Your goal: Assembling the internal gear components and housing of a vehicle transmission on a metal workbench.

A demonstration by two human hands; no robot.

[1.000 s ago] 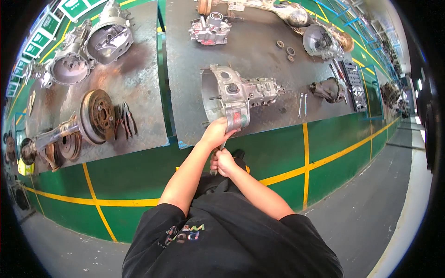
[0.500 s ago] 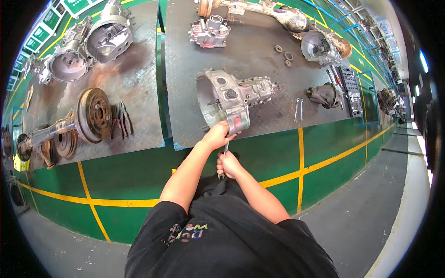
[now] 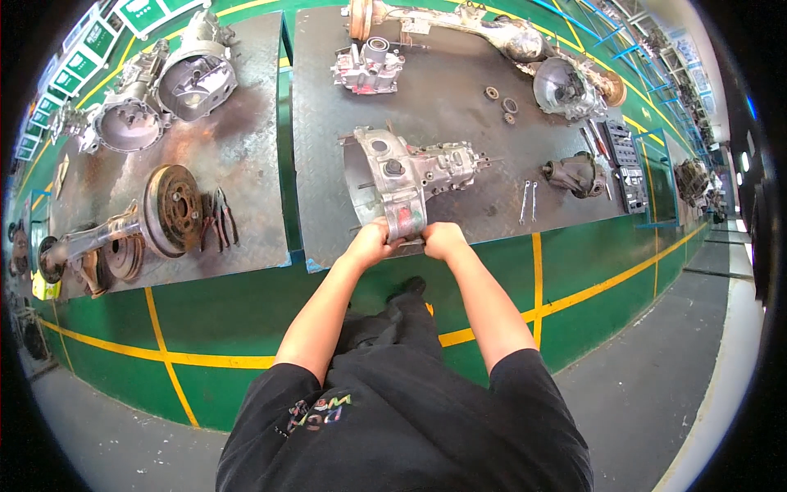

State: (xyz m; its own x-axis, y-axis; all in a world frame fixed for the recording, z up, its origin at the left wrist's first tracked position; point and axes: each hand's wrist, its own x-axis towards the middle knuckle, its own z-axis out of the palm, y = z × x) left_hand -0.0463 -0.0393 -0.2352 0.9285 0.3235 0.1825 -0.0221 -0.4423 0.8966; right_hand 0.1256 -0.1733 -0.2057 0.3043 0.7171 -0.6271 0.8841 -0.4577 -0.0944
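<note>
Gearbox housing point(image 3: 410, 176) is lying on its side on the right-hand steel plate point(image 3: 459, 98), wide bell end toward the near-left, thin shaft end pointing right. Both hands are on the near edge of it. The left hand point(image 3: 373, 242) is wrapped around the near-left corner of the bell end and the right hand point(image 3: 443, 239) is right beside it, fingers curled over the same lower lip. So both sets of fingers are closed tight on the casing, thumbs close together, and the metal sits just beyond the knuckles, on the far side of them.

Looks to me like the gripping-and-shifting stage, where you've got a hold of a heavy lump and are about to drag or tip it. I'd guess the next bit needs a firm, even pull from both arms, since all the weight is out past the hands and that plate isn't slippery.

Other stuff around: two spanners point(image 3: 529, 201) just right of the shaft end, a smaller casting point(image 3: 574, 174) beyond those, a brake drum on an axle point(image 3: 168, 209) over on the left plate point(image 3: 238, 164).
</note>
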